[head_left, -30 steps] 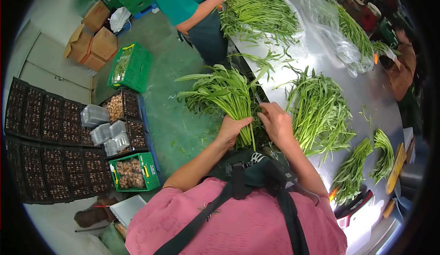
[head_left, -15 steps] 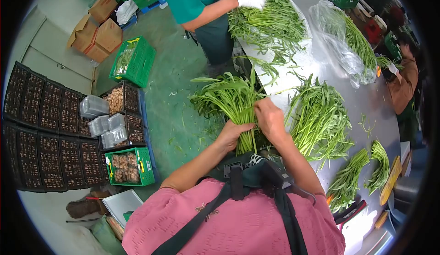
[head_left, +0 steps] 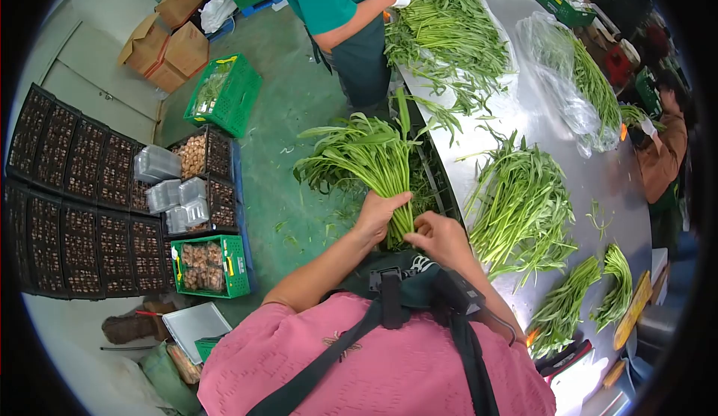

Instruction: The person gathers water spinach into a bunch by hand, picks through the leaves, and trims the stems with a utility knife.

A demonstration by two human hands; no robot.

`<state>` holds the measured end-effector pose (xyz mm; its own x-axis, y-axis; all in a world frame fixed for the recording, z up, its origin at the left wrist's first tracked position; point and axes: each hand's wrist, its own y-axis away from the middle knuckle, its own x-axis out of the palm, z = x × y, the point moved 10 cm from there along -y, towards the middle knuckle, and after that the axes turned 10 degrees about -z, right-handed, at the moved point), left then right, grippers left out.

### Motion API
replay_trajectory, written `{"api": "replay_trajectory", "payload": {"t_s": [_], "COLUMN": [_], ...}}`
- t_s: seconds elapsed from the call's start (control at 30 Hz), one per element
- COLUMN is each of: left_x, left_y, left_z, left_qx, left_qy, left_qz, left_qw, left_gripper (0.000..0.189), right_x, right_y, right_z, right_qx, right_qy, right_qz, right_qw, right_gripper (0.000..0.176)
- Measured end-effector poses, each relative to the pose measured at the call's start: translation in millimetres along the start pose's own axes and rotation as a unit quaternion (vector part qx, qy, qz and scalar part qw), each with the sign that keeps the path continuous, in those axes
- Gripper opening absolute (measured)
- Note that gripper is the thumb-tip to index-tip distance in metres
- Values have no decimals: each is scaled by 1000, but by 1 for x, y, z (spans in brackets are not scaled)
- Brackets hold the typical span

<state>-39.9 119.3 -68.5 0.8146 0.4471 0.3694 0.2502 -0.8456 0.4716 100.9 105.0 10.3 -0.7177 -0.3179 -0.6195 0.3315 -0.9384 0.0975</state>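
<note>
My left hand (head_left: 381, 216) is wrapped round the stems of a bunch of leafy greens (head_left: 370, 154), whose leaves fan out away from me. Close to the stem ends, on their right side, is my right hand (head_left: 439, 236), its fingers curled and pinched together; whether a stem is between them is too small to tell. A loose pile of the same greens (head_left: 523, 203) lies on the metal table (head_left: 467, 158) to the right. Two smaller bunches, one wide (head_left: 568, 304) and one narrow (head_left: 617, 285), lie nearer me on that table.
A co-worker in a green shirt (head_left: 318, 1) stands ahead by a large heap of greens (head_left: 456, 31). Another person (head_left: 662, 147) is at the far right. Black crates (head_left: 75, 199) and green crates (head_left: 224, 94) stand left. A plastic bag (head_left: 557, 79) covers more greens.
My right hand has moved down from the middle of the bunch to near the stem ends. The bunch has shifted slightly left. The co-worker's gloved hand has drawn back from the heap.
</note>
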Motion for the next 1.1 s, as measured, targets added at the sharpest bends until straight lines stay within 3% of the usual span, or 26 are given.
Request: {"api": "replay_trajectory", "payload": {"t_s": [0.17,0.27,0.37,0.43,0.57,0.63,0.77,0.83,1.03,1.1], "left_x": [6,12,17,19,30,30,22,23,15,18], "left_y": [4,8,14,20,34,35,31,33,38,42], "left_z": [-8,-12,-8,-5,-10,-8,1,4,0,-1], "left_qx": [14,19,6,13,74,96,84,68,89,76], "left_qy": [-6,5,0,-7,-37,-16,-2,-3,-86,-93], "left_qz": [5,23,84,128,209,232,214,220,123,129], "left_qw": [1000,1000,996,992,974,968,973,973,985,984], "left_gripper": [23,17,17,21,39,44,50,45,20,11], "right_x": [6,-10,-23,-32,-35,-26,-9,-6,11,17], "right_y": [3,4,-1,-1,3,10,17,19,19,22], "right_z": [-13,-9,-41,-40,-16,18,5,1,-14,-12], "right_qx": [-19,-61,2,42,-6,-164,-108,-85,-89,-137], "right_qy": [-9,10,-129,-228,-245,-122,-125,-128,-110,-60], "right_qz": [-23,-88,-173,-171,-142,-87,-37,-32,-36,-32], "right_qw": [1000,994,976,958,959,975,986,988,989,988], "right_gripper": [23,17,11,10,11,12,13,14,17,20]}}
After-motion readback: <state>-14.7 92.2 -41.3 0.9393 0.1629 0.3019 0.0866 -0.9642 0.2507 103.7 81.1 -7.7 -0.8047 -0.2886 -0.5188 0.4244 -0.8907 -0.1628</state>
